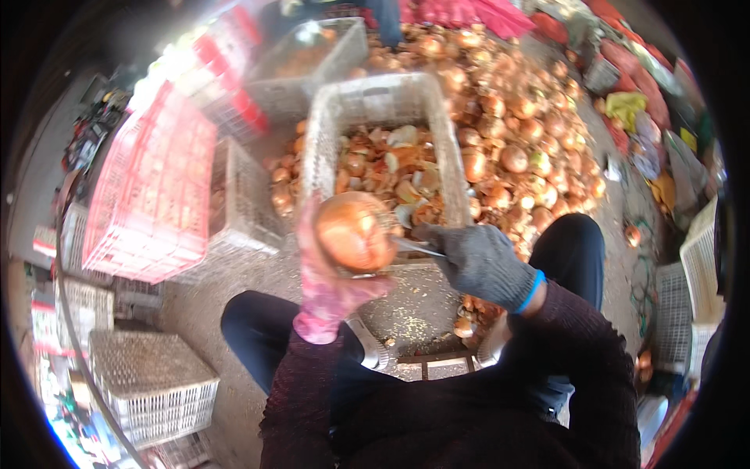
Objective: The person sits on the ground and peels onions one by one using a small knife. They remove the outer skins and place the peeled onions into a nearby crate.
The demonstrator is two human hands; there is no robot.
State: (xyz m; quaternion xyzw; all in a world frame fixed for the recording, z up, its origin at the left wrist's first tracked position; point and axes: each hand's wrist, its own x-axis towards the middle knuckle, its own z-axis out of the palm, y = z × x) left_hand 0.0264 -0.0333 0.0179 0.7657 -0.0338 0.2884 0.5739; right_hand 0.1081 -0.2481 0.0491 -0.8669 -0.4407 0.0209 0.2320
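A large yellow-brown onion (355, 233) rests in my left hand (328, 287), which wears a pink patterned glove; the fingers wrap its left side and the thumb lies below it. My right hand (483, 264), in a grey knit glove with a blue cuff, is closed around a small knife (419, 247). The thin blade points left and its tip meets or nearly meets the onion's right side. Its handle is hidden in the fist. Just beyond both hands stands a dirty white plastic crate (440, 140), holding onions and loose skins (404, 161).
A large heap of onions (515, 158) spreads right of the crate. Pink crates (155, 187) and whitish crates (155, 381) stand at left. Mesh sacks and bags (636, 88) lie far right. Another person's leg (388, 23) shows at the top, beside a second crate of onions (313, 55).
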